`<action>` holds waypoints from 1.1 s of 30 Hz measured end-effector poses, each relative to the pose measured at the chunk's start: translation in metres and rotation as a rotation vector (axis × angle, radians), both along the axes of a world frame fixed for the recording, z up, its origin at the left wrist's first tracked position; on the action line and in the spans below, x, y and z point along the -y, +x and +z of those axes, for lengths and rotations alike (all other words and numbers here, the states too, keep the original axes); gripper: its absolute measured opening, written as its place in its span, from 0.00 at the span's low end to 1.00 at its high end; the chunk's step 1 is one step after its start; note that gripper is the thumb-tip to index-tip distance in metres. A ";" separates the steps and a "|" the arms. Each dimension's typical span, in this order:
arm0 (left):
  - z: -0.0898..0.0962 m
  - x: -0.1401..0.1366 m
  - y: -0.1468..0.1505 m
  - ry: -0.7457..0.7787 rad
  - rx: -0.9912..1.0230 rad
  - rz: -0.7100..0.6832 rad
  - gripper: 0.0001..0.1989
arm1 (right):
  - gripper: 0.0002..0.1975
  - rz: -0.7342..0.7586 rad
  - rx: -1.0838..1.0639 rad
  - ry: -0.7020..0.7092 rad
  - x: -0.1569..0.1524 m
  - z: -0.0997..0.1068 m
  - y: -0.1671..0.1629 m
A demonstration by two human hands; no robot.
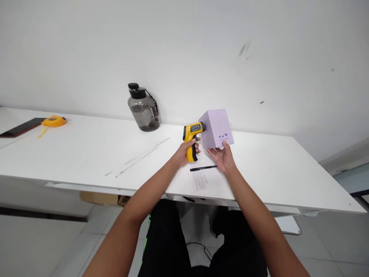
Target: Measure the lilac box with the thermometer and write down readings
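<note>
My left hand [184, 151] is wrapped round the grip of a yellow and black infrared thermometer [192, 132], a gun-shaped tool with a dark panel on its side. Its black nose points right, at or against the left face of a lilac box [220, 125]. My right hand [224, 157] holds that box from below, thumb on its front face near small dark printed marks. The box is tilted. Below both hands a black pen [203, 168] lies across a sheet of paper with writing [200, 181], its right end close to my right wrist.
A large grey translucent water jug [143, 109] with a black lid stands against the wall. Far left on the white table [86, 150] lie a yellow tape measure [54, 121] and a dark flat object [23, 127]. Under the table sits a cardboard box [99, 198].
</note>
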State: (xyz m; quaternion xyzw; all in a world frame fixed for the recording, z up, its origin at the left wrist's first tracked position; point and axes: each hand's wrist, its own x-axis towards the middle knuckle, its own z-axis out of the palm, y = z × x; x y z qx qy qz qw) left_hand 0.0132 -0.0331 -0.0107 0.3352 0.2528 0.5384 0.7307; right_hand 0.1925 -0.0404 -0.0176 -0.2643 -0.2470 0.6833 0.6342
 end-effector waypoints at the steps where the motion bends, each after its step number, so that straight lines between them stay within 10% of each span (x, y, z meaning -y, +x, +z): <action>1: 0.001 0.001 0.000 -0.009 0.009 -0.016 0.20 | 0.28 0.006 0.005 0.009 0.000 0.000 0.000; 33: -0.001 0.001 0.000 -0.004 -0.065 -0.013 0.24 | 0.30 0.057 0.182 0.041 0.002 -0.008 -0.004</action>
